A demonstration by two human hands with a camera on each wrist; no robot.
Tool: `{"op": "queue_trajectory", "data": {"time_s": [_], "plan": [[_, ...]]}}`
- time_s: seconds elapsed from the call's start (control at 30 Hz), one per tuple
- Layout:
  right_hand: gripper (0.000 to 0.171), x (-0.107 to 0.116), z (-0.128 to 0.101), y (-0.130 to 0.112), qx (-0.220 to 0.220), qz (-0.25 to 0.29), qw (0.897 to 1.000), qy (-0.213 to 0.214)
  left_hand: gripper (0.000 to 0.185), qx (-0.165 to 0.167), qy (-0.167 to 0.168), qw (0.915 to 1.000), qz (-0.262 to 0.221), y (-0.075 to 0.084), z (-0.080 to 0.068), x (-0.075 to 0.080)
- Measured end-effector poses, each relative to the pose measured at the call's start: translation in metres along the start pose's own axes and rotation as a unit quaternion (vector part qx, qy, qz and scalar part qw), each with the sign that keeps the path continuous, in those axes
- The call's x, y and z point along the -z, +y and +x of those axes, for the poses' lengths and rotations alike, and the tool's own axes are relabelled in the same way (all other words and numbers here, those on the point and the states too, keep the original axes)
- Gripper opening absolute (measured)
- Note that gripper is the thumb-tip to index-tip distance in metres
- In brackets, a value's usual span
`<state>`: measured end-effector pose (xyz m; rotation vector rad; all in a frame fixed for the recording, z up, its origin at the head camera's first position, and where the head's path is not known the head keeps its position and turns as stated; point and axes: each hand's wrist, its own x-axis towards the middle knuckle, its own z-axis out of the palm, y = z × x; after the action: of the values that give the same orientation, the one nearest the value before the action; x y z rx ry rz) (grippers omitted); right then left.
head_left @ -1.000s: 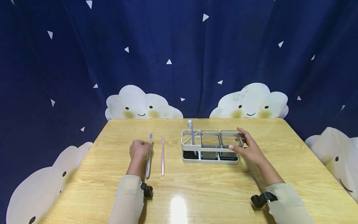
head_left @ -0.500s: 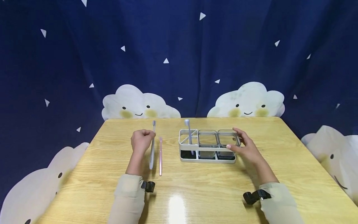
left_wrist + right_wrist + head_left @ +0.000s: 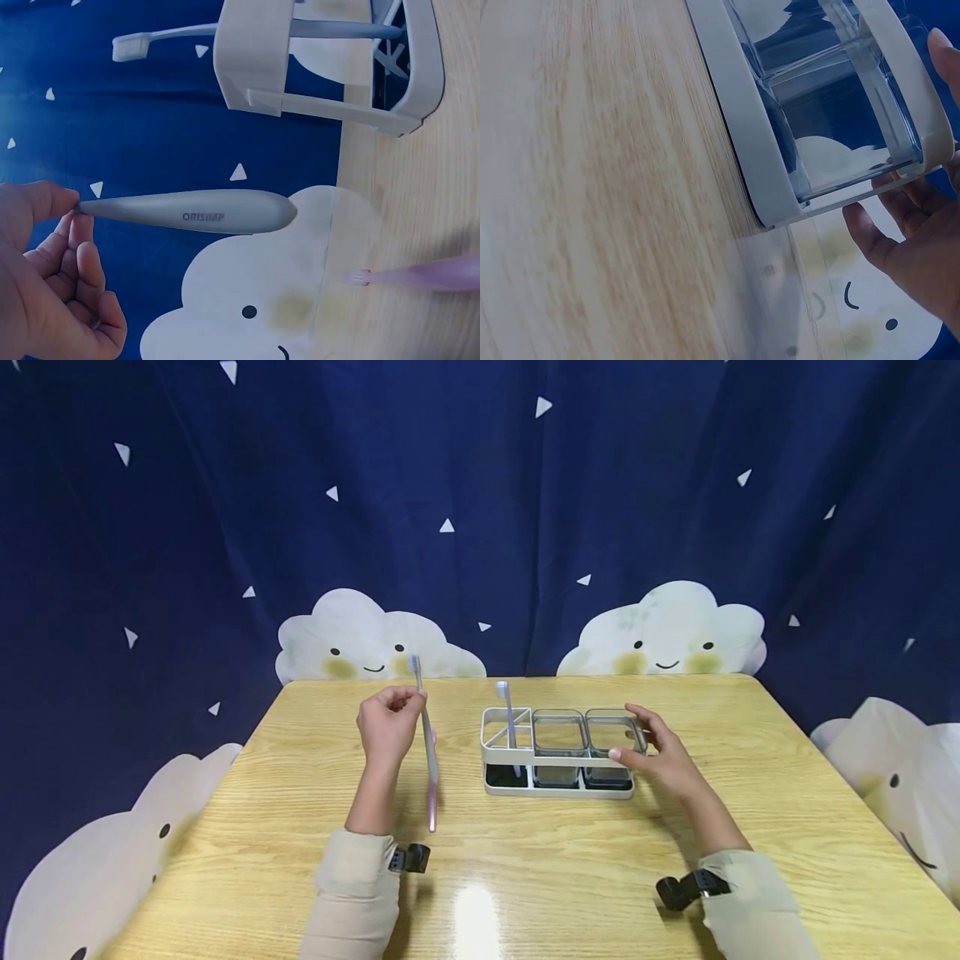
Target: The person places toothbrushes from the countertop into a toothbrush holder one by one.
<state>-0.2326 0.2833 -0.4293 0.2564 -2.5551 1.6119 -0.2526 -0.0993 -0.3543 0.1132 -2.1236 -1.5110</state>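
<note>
Grey toothbrush (image 3: 425, 727) pinched near its head by left hand (image 3: 386, 731), lifted clear of table (image 3: 300, 827), just left of white rack (image 3: 557, 757). Rack's right end grasped by right hand (image 3: 660, 760). Pink toothbrush (image 3: 432, 806) flat below. Might slip or swing from so light a pinch, knocking blue toothbrush (image 3: 507, 718) standing in rack.

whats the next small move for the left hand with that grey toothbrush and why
Probably carry the grey toothbrush right, over the holder's left compartment, beside the blue toothbrush standing there. The left hand holds it off the table, and the right hand grips the holder's right end.
</note>
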Motion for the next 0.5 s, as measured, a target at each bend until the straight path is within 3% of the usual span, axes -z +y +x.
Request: {"op": "queue_trajectory", "data": {"time_s": [0.2, 0.37, 0.5], "plan": [[0.081, -0.001, -0.001, -0.004, -0.003, 0.012, 1.000, -0.004, 0.012, -0.012, 0.008, 0.9998, -0.011, 0.005, -0.001, -0.001], [0.079, -0.002, -0.010, -0.030, -0.009, 0.015, 1.000, -0.006, 0.012, -0.027, 0.012, 0.9992, -0.026, 0.009, -0.002, -0.002], [0.079, -0.001, -0.007, -0.018, -0.009, 0.011, 1.000, -0.003, 0.011, -0.043, 0.016, 0.9972, -0.060, 0.013, -0.004, -0.004]]}}
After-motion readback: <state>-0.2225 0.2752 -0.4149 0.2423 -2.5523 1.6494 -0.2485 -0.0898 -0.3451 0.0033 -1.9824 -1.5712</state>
